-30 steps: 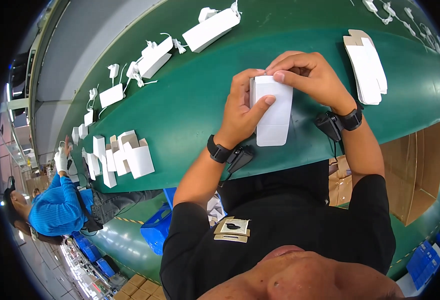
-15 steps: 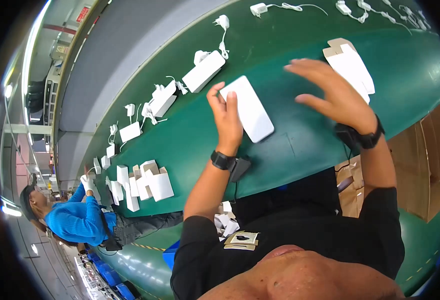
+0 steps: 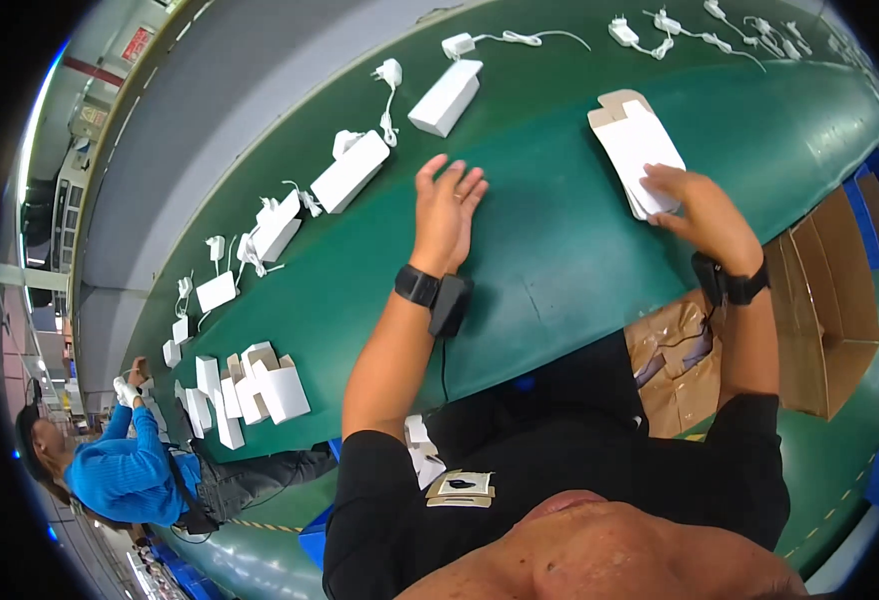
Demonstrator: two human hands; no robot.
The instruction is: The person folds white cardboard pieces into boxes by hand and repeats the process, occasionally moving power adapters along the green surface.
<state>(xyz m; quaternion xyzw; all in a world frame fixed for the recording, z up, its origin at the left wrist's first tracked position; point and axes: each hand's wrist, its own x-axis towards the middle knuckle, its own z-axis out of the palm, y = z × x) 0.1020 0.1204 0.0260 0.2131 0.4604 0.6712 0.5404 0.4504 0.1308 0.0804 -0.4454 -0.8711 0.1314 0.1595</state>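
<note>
My left hand (image 3: 447, 215) is above the green work surface (image 3: 560, 270), fingers extended and slightly spread, holding nothing. My right hand (image 3: 702, 208) reaches to a small stack of flat white cartons (image 3: 638, 145), brown inside at the flaps. Its fingers and thumb close about the near right corner of the stack, which still lies on the surface. Beyond my left hand a closed white box (image 3: 447, 97) lies at the back, beside a white charger plug (image 3: 458, 45) with its cable.
Along the back run white boxes (image 3: 352, 172) and chargers with cables (image 3: 389, 75). Partly open white boxes (image 3: 280, 390) stand at the left, near a co-worker in a blue sweater (image 3: 125, 470). A big brown carton (image 3: 830, 310) stands below the right edge, near blue bins (image 3: 870, 220).
The white box that was at my left hand now lies in the back row, and that hand is empty. My right hand has come down onto the flat cartons. The view has shifted.
</note>
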